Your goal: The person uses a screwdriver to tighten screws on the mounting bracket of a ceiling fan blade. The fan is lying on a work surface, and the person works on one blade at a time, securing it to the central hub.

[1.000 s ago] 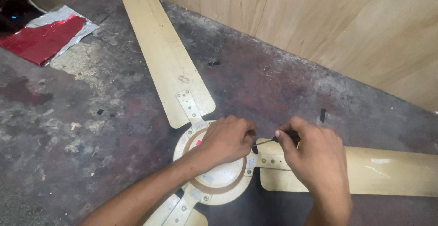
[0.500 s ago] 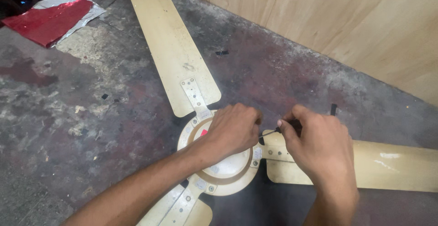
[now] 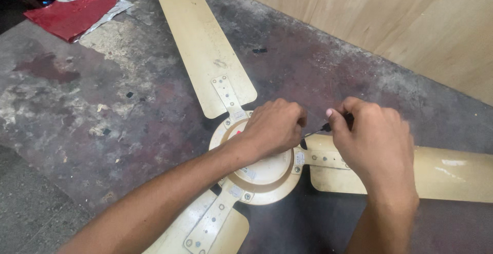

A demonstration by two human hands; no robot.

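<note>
While the left hand (image 3: 271, 130) rests curled on the cream fan hub (image 3: 259, 169) lying on the stained floor (image 3: 102, 110), the right hand (image 3: 372, 141) pinches a thin black wire (image 3: 313, 132) just beside it. One blade (image 3: 197, 38) runs toward the far edge, close to the wooden wall (image 3: 400, 23). Bare floor opens leftward to the red foil (image 3: 72, 13).

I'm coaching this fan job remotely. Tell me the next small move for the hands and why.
Probably keep the left hand pressed on the fan hub and draw the thin dark wire a little further toward the right hand. The wire runs between the two hands just above the hub, and the right hand's fingertips pinch its dark end, so a steady hub should keep it controlled.
</note>
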